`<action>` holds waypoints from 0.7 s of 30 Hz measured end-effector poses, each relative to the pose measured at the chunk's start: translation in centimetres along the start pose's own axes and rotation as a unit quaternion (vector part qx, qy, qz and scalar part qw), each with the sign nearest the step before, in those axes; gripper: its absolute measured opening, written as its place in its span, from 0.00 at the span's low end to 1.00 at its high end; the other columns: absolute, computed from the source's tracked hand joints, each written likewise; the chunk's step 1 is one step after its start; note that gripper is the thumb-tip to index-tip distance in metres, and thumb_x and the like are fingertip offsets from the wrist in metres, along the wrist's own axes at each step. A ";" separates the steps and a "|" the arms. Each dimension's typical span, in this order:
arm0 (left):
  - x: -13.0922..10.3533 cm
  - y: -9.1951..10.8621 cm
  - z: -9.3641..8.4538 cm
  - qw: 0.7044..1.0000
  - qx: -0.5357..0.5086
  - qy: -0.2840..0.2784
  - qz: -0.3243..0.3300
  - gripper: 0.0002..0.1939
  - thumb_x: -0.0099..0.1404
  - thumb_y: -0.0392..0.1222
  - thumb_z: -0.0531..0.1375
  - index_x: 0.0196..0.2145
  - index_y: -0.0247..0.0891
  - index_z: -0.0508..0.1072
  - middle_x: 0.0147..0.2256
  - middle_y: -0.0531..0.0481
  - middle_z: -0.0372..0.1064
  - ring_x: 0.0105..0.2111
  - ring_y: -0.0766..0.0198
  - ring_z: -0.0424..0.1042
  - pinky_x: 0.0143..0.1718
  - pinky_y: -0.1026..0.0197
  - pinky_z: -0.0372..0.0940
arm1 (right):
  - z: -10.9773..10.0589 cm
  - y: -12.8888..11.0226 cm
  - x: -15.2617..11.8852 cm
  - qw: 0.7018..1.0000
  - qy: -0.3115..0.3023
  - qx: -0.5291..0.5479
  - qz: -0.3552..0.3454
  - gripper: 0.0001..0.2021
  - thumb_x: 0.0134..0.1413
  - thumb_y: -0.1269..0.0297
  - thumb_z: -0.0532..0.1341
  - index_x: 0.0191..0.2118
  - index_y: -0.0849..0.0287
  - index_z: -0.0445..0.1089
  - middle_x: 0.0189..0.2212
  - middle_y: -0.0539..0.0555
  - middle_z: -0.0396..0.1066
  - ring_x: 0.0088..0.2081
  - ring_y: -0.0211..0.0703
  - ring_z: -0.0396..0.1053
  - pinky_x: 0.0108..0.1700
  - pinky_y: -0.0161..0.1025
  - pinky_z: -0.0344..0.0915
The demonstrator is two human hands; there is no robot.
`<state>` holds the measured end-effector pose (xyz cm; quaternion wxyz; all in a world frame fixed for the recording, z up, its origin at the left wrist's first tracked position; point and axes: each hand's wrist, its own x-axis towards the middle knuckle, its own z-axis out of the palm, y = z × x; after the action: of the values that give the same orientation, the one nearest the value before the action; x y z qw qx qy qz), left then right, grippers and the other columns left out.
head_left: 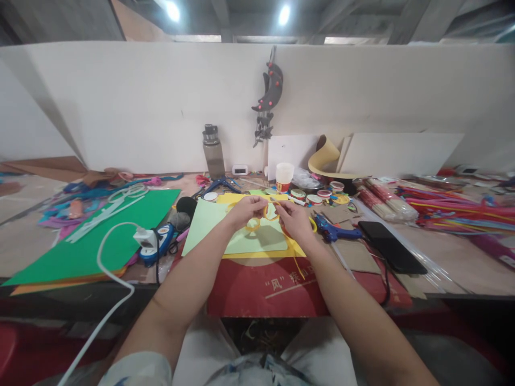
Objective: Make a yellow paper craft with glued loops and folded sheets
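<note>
Between my two hands is a small loop of yellow strip [272,217], held just above the paper. My left hand [247,210] pinches its left side with thumb and fingertips. On its other side my right hand [294,219] is closed on the loop too, and a narrow yellow tail hangs below that hand. Whether the loop is paper or ribbon I cannot tell. A second yellow ring [252,225] lies on the pale green sheet [229,241] beneath my hands. Yellow paper [241,255] shows under that sheet, on a red board [257,289].
Green sheets [148,214] and a power strip [161,244] with a white cable lie left. Rightward are a blue glue gun [338,231], a black phone [390,247] and pipe cleaners [450,212]. Behind stand a paper cup [284,177], small tubs and a bottle [213,153].
</note>
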<state>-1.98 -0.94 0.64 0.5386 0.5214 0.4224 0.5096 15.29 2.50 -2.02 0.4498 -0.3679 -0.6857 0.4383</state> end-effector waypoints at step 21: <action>-0.2 0.3 0.6 0.991 -0.128 -0.018 -0.025 0.25 0.46 0.55 0.73 0.27 0.31 0.69 0.25 0.54 0.67 0.24 0.71 0.68 0.32 0.63 0.66 | 0.1 0.3 0.1 0.994 0.000 -0.024 -0.108 0.31 0.42 0.54 0.71 0.54 0.56 0.68 0.46 0.56 0.72 0.44 0.47 0.70 0.47 0.45 0.68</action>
<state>-1.50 -1.25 1.02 0.6210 0.4470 0.3569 0.5359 15.17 2.65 -2.29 0.4858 -0.3019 -0.7318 0.3706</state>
